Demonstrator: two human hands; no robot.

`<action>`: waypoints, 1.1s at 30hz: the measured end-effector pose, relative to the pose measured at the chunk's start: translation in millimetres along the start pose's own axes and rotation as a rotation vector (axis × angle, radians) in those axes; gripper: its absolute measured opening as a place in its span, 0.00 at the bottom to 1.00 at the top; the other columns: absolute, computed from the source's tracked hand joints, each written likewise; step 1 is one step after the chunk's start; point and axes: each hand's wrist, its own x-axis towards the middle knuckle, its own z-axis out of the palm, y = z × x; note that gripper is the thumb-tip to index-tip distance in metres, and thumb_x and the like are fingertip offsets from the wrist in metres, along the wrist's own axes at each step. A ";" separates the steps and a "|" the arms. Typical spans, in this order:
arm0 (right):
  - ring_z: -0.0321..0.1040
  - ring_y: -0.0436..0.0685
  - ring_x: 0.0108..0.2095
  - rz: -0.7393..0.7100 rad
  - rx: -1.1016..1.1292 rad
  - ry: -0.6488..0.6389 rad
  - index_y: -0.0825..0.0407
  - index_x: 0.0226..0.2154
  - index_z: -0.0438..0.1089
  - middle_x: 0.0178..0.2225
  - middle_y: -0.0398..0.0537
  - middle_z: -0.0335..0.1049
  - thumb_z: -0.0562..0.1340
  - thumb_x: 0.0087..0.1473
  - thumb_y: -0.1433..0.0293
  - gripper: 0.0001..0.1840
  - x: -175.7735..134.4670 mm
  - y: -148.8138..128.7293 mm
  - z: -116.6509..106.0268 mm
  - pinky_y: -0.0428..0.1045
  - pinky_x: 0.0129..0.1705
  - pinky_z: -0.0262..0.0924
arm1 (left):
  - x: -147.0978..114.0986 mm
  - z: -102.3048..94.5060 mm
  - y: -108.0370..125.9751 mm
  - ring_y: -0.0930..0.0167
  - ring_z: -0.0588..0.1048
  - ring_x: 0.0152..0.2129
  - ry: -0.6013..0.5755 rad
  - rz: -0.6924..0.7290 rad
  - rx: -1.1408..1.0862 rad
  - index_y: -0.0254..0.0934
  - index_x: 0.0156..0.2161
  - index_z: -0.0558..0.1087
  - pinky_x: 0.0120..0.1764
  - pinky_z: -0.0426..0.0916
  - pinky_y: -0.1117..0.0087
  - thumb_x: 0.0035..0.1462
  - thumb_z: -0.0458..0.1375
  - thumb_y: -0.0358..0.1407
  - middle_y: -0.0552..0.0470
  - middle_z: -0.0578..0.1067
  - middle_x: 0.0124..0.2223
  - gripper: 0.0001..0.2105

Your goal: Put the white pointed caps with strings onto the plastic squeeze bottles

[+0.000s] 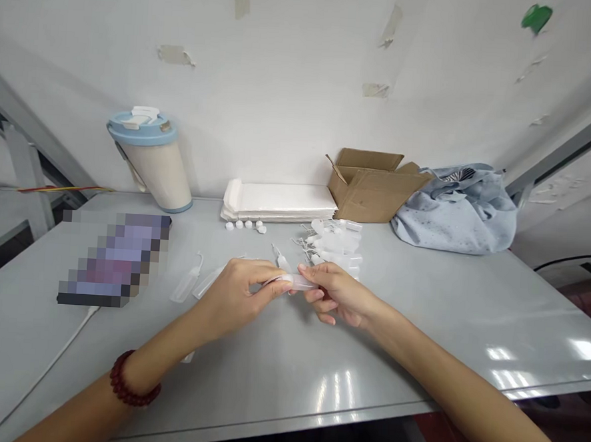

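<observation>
Above the middle of the table, a small translucent plastic tube (302, 283) lies sideways between my two hands. My left hand (238, 294) pinches its left end, where a white part shows between thumb and fingers. My right hand (341, 294) grips the other end between thumb and forefinger, with the remaining fingers loosely curled below. Beyond my right hand is a heap of similar tubes (342, 240) with thin curved tips. One more tube (282, 259) lies just behind my hands. Left of my left hand, another tube (186, 284) with a hooked tip rests on the table.
White caps (239, 225) sit before a stack of flat white packets (281, 200). An opened cardboard box (377, 189) and a light blue cloth bag (459, 211) stand back right. A tumbler (153, 162) is back left, near a phone (118, 257) with its cable (46, 372).
</observation>
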 end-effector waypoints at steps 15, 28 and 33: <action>0.68 0.53 0.26 -0.628 -0.901 0.613 0.53 0.44 0.61 0.27 0.46 0.71 0.54 0.58 0.67 0.12 13.2 17.8 -1.7 0.47 0.28 0.61 | 15.1 -26.1 -43.0 0.67 0.76 0.32 0.204 -0.336 0.102 0.36 0.36 0.76 0.36 0.70 0.68 0.57 0.51 0.39 0.49 0.79 0.37 0.13; 0.65 0.61 0.46 -1.059 -1.605 0.438 0.62 0.43 0.67 0.47 0.64 0.69 0.53 0.60 0.71 0.13 18.8 27.8 26.0 0.53 0.45 0.64 | 42.4 -19.7 -76.4 0.63 0.62 0.57 -0.005 -0.054 0.376 0.34 0.50 0.70 0.58 0.56 0.57 0.62 0.42 0.37 0.42 0.68 0.57 0.19; 0.50 0.61 0.58 -0.968 -1.549 -0.098 0.59 0.54 0.62 0.61 0.54 0.55 0.53 0.62 0.64 0.22 9.9 42.9 54.9 0.55 0.58 0.53 | 45.3 -19.4 -79.1 0.63 0.65 0.55 -0.023 -0.048 0.387 0.33 0.49 0.71 0.57 0.57 0.58 0.60 0.43 0.35 0.42 0.71 0.54 0.18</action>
